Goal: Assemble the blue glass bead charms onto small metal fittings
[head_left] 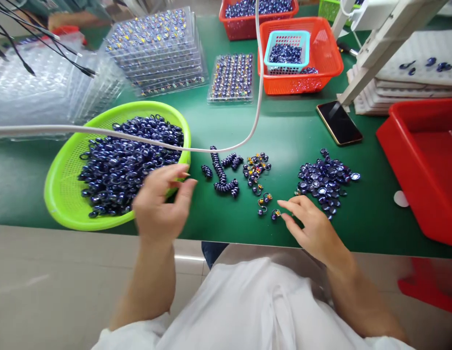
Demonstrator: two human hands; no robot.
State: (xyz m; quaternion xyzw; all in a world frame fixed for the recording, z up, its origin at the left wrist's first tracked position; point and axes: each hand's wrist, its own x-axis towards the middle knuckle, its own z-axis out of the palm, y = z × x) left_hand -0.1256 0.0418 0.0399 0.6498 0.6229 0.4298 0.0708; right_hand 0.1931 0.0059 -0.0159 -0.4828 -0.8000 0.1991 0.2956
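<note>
My left hand [162, 204] hovers at the right rim of a lime-green basket [61, 194]. Its fingers are curled, with a small gap between thumb and fingertips and nothing visible there. Shiny dark-blue ring-like pieces [127, 165] fill the basket. On the table, my right hand [313, 226] has thumb and index finger apart beside a small ring piece with a yellow part [275, 214]; the thumb tip seems to touch it. Similar yellow-marked pieces [255, 167] lie in a loose cluster just beyond. Dark-blue rings stand in a curved row [219, 170] between the hands.
Dark-blue caps [322, 182] form a pile to the right. A phone [339, 122], red bin [404, 160] and orange basket [302, 85] stand beyond. Filled clear trays [167, 58] are stacked at back left. A white cable [258, 97] loops across the view above the table.
</note>
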